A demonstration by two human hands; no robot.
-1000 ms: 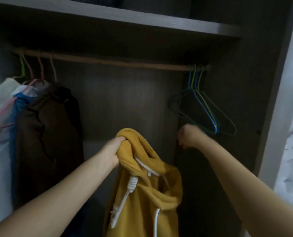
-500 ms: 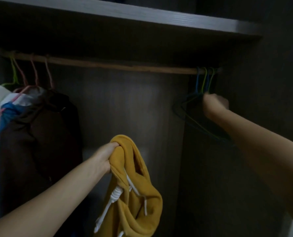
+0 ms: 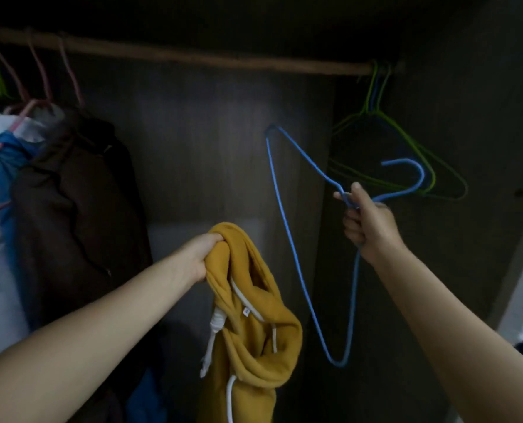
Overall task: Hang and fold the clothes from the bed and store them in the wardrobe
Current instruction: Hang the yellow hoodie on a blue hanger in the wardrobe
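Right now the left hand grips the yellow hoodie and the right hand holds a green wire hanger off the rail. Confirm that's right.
Not quite: the hanger in the right hand is blue, not green. The head view shows it off the rail, while the green hangers hang at the rail's right end. The left hand does have a grip on the yellow hoodie.

Hanging clothes left on rail, hangers right.

No legible text observed. A small white sewn-in tag is seen inside the neck of the mustard-yellow fleece hoodie, near centre; its print is too blurred to be read.
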